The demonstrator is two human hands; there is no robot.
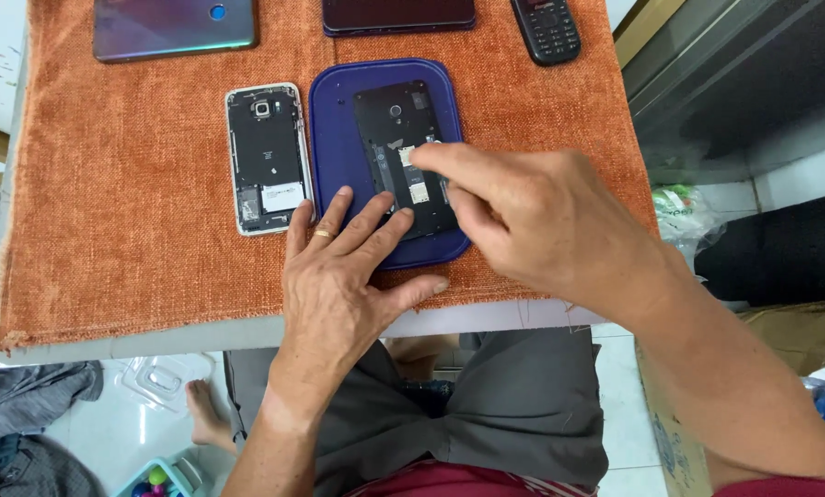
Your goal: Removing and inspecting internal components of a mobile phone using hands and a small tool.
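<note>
Item: black opened phone with its back cover off point(403, 152), lying in a dark blue rounded plastic tray point(334, 138) on the orange woven cloth point(127, 230) over the table. My left hand point(339, 276) lies flat, fingers spread, pressing the phone's lower edge and tray, gripping nothing. My right hand point(532, 221) points its forefinger onto the phone's card slots, holding nothing. Just left of the tray: a second opened, silver-framed phone point(267, 158).
</note>
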